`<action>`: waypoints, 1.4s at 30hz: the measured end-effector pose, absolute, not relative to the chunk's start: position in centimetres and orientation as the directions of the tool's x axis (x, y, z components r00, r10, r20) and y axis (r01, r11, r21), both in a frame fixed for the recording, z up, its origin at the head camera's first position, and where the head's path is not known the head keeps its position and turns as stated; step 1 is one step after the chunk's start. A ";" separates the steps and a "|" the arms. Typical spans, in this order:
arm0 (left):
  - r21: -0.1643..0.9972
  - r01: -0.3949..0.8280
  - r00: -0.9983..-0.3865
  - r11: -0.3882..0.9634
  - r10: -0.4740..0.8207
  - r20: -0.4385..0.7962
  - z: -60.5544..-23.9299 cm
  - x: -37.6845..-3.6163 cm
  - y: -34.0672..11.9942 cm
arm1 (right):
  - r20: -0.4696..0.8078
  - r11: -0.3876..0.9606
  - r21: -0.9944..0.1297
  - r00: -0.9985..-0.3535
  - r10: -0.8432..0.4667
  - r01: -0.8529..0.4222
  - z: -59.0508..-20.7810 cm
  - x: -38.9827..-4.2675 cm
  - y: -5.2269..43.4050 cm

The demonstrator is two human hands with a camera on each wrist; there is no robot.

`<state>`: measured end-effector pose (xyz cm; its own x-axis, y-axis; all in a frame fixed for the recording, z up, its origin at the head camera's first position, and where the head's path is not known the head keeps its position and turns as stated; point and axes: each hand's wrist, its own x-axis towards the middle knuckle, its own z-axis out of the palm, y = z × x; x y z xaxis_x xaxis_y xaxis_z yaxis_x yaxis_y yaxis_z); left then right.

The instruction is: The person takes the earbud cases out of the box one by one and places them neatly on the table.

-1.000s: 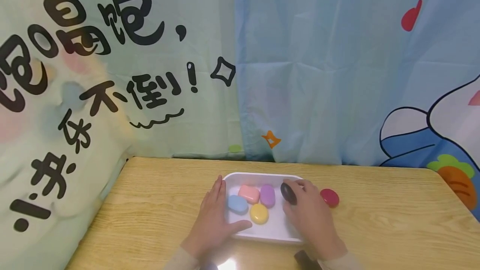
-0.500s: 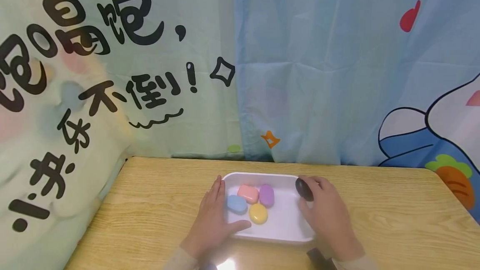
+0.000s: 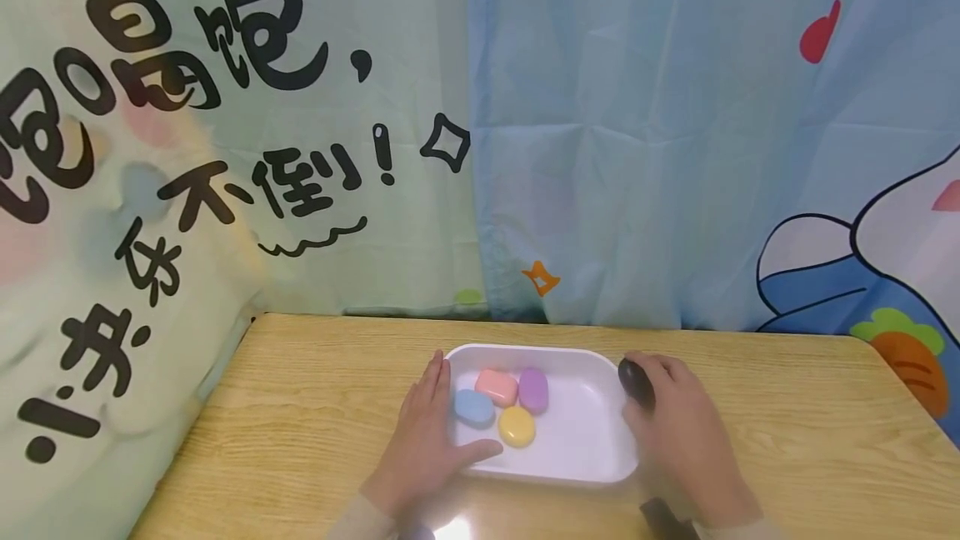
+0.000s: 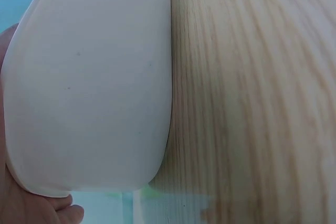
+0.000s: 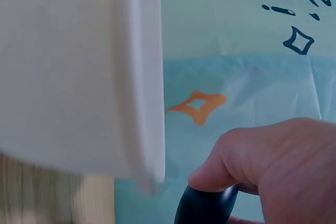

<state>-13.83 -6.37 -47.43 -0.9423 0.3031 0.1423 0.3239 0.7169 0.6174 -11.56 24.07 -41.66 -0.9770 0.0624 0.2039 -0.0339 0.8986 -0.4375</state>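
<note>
A white rectangular tray (image 3: pixel 583 440) sits on the table. My left hand (image 3: pixel 426 432) rests along its left end with straight fingers, the thumb spread over the near rim. Inside lie smooth, soap-like pieces: a pink one (image 3: pixel 497 387), a purple one (image 3: pixel 534 391), a blue one (image 3: pixel 474 409) and a yellow one (image 3: pixel 517 427). Just past the tray's right end, my right hand (image 3: pixel 686 427) pinches a glossy black oval piece (image 3: pixel 637 383) between thumb and fingers. In the right wrist view, the black piece (image 5: pixel 205 208) appears below the thumb, beside the tray wall (image 5: pixel 79 77).
The wooden table (image 3: pixel 315 407) extends on both sides of the tray. A printed fabric backdrop (image 3: pixel 637 148) hangs along its far edge, and another part of it covers the left side. A dark strap (image 3: pixel 666 519) crosses below my right wrist.
My right hand has carried the black piece rightward, from inside the tray to past its right end. A red piece seen right of the tray earlier is now out of sight. My left hand stays put.
</note>
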 end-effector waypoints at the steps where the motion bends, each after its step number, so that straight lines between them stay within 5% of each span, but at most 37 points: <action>1: 0.616 0.325 -0.942 0.717 0.303 0.144 -47.5 -13.8 -6.4 | 0.198 0.899 -0.437 -0.978 0.068 -0.026 -41.7 -11.5 24.3; 14: 0.615 0.296 -0.949 0.731 0.299 0.102 -47.6 -14.0 -6.3 | 0.272 0.918 -0.390 -0.961 0.037 -0.075 -43.1 -11.6 27.2; 28: 0.616 0.292 -0.951 0.732 0.293 0.102 -47.6 -14.1 -6.3 | 0.061 0.949 -0.311 -0.995 0.080 0.058 -43.9 -11.8 30.1; 42: 0.612 0.298 -0.949 0.732 0.295 0.108 -47.7 -14.2 -6.3 | 0.140 0.959 -0.271 -0.989 -0.050 -0.087 -45.0 -12.2 32.5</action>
<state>-14.17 -6.29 -47.74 -0.9492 0.2955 0.1084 0.2979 0.7323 0.6123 -12.17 32.48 -44.95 -0.9888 -0.0497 0.1404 -0.0866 0.9587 -0.2708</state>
